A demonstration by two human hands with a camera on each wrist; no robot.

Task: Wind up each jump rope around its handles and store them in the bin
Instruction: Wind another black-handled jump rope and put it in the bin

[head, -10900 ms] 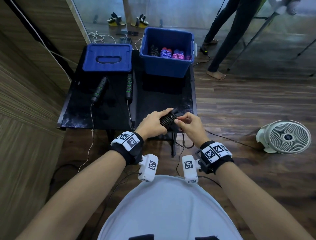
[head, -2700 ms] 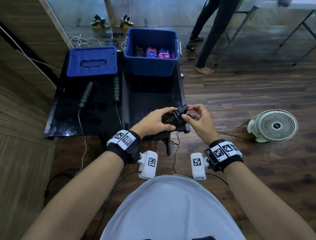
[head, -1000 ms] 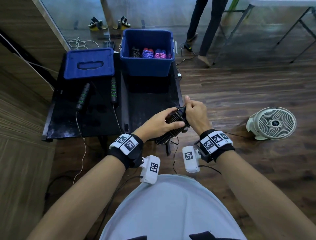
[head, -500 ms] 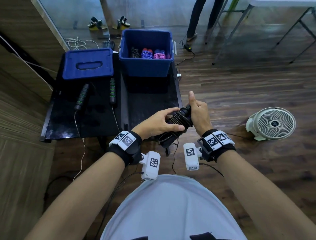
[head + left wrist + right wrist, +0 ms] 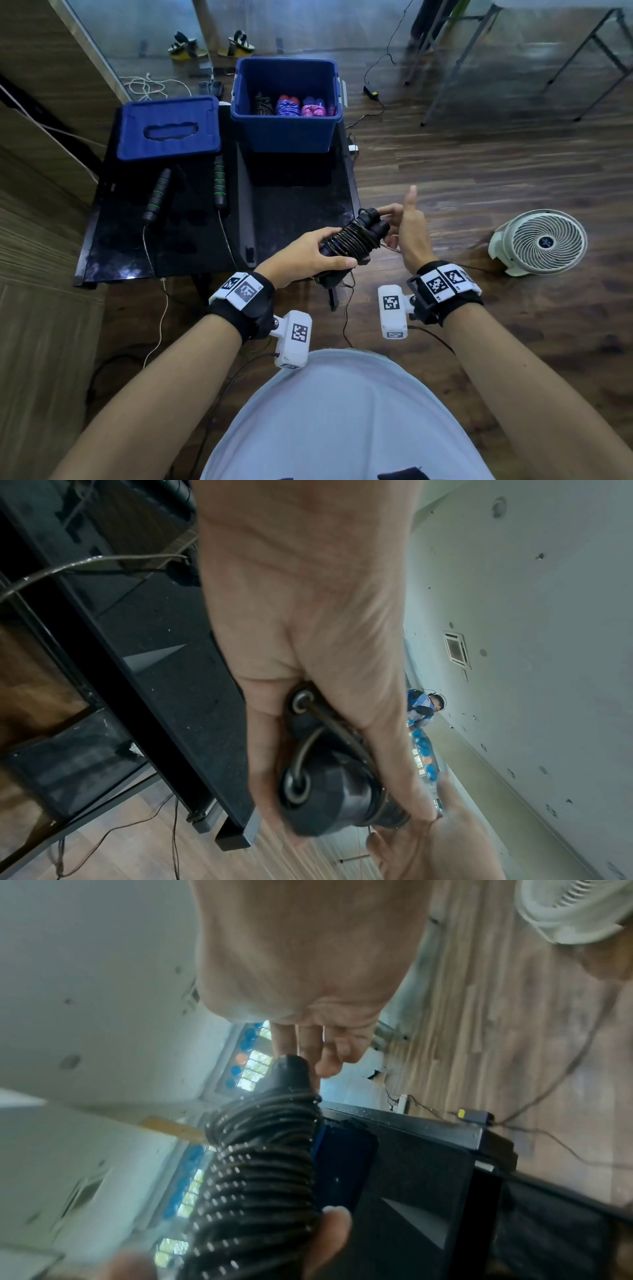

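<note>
A black jump rope bundle [image 5: 352, 236], cord coiled tightly round both handles, is gripped by my left hand [image 5: 308, 253] over the table's near right corner. The left wrist view shows the two handle ends [image 5: 301, 753] in that fist. My right hand [image 5: 409, 226] stands beside the bundle's far end with the thumb up, its fingers [image 5: 308, 1045] loosely straight and touching the handle tip [image 5: 291, 1069]. An unwound rope lies on the table with its green-ringed handles [image 5: 157, 195] [image 5: 219, 181] apart. The blue bin [image 5: 286, 135] holds several wound ropes [image 5: 287, 106].
The bin's blue lid [image 5: 168, 128] lies left of the bin on the black table [image 5: 298, 202]. The loose rope's cord hangs off the table's front edge. A white fan [image 5: 541, 240] stands on the wood floor at the right. Cables trail under the table.
My right hand has let go of the bundle's far end and opened, thumb raised. The left hand still grips the bundle, now tilted more to the right.
</note>
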